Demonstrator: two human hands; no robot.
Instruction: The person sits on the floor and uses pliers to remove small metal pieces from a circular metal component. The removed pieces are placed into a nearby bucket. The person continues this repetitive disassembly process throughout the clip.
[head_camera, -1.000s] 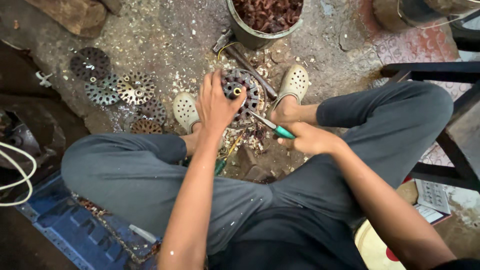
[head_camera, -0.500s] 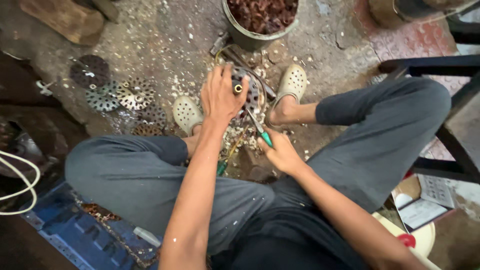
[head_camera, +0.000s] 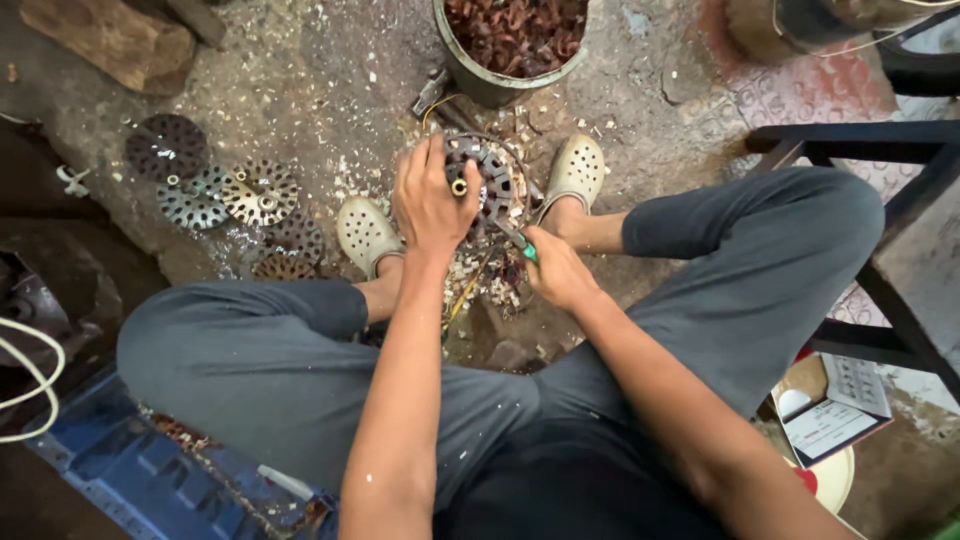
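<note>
I note the right hand (head_camera: 556, 268) has drawn nearer the slotted motor core (head_camera: 487, 185) since a second ago, fist closed on a green-handled screwdriver (head_camera: 519, 243). Left hand (head_camera: 430, 200) clamps the core on the floor (head_camera: 300, 80) between both feet; prying appears ongoing.

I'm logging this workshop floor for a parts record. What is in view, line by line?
Slotted metal core: one, dark grey, on the ground between the feet, under the left hand.
Hand tool: one, green handle, in the right hand, tip at the core.
Bucket: one, grey, top centre, filled with reddish-brown scrap.
Perforated discs: about six, grey and rusty, on the ground at left.
Wood block: one, brown, top left.
Crate: one, blue, lower left.
Stool frame: one, black, right.
Shoes: two, pale perforated clogs, either side of the core.
Trousers: grey.
Left hand: pressing on the core.
Right hand: gripping the tool.
</note>
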